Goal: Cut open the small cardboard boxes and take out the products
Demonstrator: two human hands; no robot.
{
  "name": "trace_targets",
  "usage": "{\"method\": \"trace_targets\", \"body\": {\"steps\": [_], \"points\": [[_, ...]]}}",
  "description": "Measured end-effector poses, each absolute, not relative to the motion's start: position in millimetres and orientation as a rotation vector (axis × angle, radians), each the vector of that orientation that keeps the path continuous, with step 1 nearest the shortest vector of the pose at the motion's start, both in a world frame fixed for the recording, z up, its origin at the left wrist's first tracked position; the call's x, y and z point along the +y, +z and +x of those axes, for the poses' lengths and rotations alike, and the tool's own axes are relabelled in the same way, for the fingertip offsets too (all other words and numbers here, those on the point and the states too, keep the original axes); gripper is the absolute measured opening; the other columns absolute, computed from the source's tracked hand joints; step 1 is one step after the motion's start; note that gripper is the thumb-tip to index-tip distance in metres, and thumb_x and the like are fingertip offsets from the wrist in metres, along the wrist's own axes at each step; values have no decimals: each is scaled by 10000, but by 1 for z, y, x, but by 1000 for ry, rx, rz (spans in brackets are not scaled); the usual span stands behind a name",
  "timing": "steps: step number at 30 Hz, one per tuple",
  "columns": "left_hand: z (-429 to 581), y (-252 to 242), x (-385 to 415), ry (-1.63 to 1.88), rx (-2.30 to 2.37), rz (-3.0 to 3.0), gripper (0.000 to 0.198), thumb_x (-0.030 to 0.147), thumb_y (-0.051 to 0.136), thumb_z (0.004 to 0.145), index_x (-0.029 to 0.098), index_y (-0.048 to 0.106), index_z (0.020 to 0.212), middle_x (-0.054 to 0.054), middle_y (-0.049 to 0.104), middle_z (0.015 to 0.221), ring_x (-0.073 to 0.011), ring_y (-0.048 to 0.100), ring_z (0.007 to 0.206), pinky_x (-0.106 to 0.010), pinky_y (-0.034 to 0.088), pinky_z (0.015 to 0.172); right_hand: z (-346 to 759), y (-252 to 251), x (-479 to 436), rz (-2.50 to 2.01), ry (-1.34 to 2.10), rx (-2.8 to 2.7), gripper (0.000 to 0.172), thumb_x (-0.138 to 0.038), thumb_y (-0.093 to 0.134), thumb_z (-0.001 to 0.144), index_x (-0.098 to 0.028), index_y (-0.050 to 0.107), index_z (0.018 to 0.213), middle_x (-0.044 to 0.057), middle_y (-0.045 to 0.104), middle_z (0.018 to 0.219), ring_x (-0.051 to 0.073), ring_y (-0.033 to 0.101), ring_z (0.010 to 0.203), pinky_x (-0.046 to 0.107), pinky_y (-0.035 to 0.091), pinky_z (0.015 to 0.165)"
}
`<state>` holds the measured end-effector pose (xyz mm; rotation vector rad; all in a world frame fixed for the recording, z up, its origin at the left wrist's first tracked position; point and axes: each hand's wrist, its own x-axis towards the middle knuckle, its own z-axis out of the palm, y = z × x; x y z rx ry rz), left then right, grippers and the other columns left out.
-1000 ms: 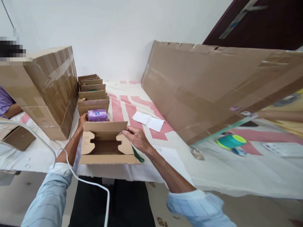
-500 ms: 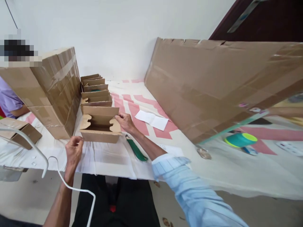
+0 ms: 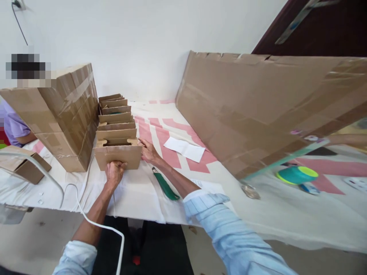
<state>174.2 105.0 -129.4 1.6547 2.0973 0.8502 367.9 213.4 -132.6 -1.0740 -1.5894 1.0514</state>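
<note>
A small open cardboard box [image 3: 130,163] stands at the near end of a row of similar boxes. Its front flap is upright, and side tabs with rounded notches show inside. My left hand [image 3: 115,172] is curled into a fist with its knuckles against the box's front face; I see nothing in it. Beside the right wall, my right hand [image 3: 149,152] touches the box, index finger stretched forward and apart from the others. Just right of the box lies a green-handled cutter [image 3: 165,185]. The box's inside is mostly hidden behind the front flap.
Large taped cartons [image 3: 67,118] are stacked at left, in front of another person's purple sleeve [image 3: 17,122]. A big cardboard panel [image 3: 243,103] slants along the right. White papers [image 3: 185,149] lie on the cloth. A white bent tube [image 3: 100,230] crosses the lower left foreground.
My left hand has moved right, from beside the box to its front face. The front flap now stands raised. The box sits farther back, and my right hand has slid down its right side.
</note>
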Motion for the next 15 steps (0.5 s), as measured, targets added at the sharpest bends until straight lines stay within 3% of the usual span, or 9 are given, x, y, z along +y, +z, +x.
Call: {"method": "trace_targets", "body": {"steps": [6,11,15], "points": [[176,-126,109,847,2112,1678,261,388,713,956,217,872,841,-122,827,848,-248,718,811,-324,398,702,389,-127,197,-1152,1138,-1581,714,-623,612,966,-197,613,1539,156,737,1353,284,735,1067,409,639,875],[174,-129,98,872,2065,1749,310,381,674,971,206,848,783,-95,797,780,-213,683,732,-304,400,691,396,-125,175,-1098,1286,-1628,765,-635,634,969,-251,529,1622,144,651,1520,309,694,1240,435,636,954],[170,-131,103,883,2041,1773,344,399,668,965,191,832,744,-78,768,711,-191,641,678,-293,397,668,389,-131,170,-1049,1372,-1630,779,-732,543,988,-292,509,1630,127,668,1480,300,696,1212,467,637,941]]}}
